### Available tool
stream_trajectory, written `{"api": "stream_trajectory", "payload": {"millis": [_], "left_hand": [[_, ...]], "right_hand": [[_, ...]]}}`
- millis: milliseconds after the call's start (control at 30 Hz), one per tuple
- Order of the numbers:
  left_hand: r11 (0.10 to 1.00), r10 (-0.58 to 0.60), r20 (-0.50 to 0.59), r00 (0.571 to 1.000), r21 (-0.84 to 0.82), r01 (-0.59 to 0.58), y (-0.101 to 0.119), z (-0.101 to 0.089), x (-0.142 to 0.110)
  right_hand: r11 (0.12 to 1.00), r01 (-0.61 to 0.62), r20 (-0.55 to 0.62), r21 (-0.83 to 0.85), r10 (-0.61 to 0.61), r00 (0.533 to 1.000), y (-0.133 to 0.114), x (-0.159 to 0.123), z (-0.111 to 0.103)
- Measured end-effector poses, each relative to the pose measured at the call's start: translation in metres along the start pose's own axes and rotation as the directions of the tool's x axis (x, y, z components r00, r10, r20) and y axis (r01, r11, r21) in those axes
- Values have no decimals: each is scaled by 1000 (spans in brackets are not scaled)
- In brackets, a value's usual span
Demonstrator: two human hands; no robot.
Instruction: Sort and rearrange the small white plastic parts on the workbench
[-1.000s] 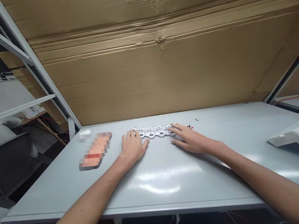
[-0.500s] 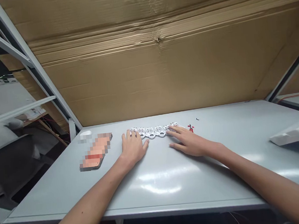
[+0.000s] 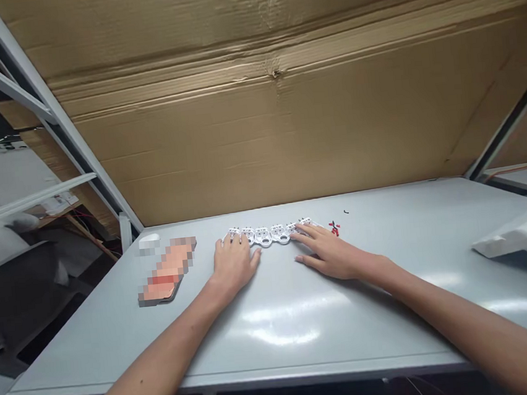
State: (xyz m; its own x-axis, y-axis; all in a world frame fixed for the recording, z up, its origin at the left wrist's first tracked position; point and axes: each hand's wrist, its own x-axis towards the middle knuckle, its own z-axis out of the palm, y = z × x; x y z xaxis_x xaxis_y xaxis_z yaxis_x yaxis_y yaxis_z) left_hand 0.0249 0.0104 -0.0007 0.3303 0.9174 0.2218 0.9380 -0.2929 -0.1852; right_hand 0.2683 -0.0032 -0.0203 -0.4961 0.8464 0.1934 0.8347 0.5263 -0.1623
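A row of several small white plastic parts (image 3: 267,235) lies side by side on the grey table (image 3: 303,318), near its back. My left hand (image 3: 233,264) lies flat and open on the table, its fingertips touching the left end of the row. My right hand (image 3: 327,252) also lies flat and open, its fingertips resting on the parts at the right end. Neither hand holds anything.
A blurred orange flat object (image 3: 166,272) lies left of my left hand, with a small white piece (image 3: 149,239) behind it. Tiny red bits (image 3: 334,228) sit right of the row. A big cardboard sheet (image 3: 282,96) leans behind the table. White foam pieces (image 3: 523,234) lie at the right edge.
My right hand has slid a little to the left along the row's right end. The left hand has stayed flat in place.
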Motion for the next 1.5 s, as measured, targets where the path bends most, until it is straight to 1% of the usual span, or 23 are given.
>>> {"api": "stream_trajectory", "payload": {"millis": [67, 133, 267, 400, 500, 600, 733, 833, 1033, 1100, 1200, 1267, 1500], "left_hand": [[998, 47, -3, 999, -33, -47, 2, -3, -2], [996, 69, 24, 997, -61, -68, 5, -4, -5], [994, 16, 135, 991, -105, -2, 10, -5, -11], [986, -3, 278, 961, -158, 49, 13, -7, -13], [985, -5, 322, 947, -162, 61, 13, -10, -13], [983, -6, 326, 945, -170, 65, 12, -10, -12], [979, 15, 305, 952, -197, 47, 10, -9, -10], [978, 33, 292, 956, -206, 29, 8, -7, -8], [975, 9, 278, 960, -218, 54, 8, -2, -5], [972, 33, 265, 964, -232, 30, 9, -3, -6], [964, 103, 288, 952, -266, -24, 7, -4, -8], [959, 127, 310, 942, -283, -36, 6, -4, -8], [955, 126, 314, 941, -297, -29, 3, -2, -3]], "right_hand": [[1000, -4, 5, -7, 4, 1000, -1, 0, 0], [1000, 0, 7, 6, 0, 1000, -2, 0, 0], [999, 18, 41, 47, -20, 999, -4, 1, 0], [999, 33, 93, 28, -36, 995, -7, 1, 1], [999, 34, 97, 17, -35, 995, -9, 1, 1], [999, 32, 112, 20, -34, 993, -10, 2, 0], [999, 19, 126, 28, -22, 992, -9, 4, 1], [999, 20, 113, 38, -24, 993, -6, 6, 2], [999, 22, 101, 47, -26, 995, -3, 11, 3], [999, 18, 101, 43, -22, 995, -3, 11, 3], [1000, 23, 95, 20, -25, 995, -5, 11, 1], [1000, 22, 95, 0, -22, 995, -6, 10, -1], [1000, 7, 115, 0, -7, 993, -8, 11, -2]]}}
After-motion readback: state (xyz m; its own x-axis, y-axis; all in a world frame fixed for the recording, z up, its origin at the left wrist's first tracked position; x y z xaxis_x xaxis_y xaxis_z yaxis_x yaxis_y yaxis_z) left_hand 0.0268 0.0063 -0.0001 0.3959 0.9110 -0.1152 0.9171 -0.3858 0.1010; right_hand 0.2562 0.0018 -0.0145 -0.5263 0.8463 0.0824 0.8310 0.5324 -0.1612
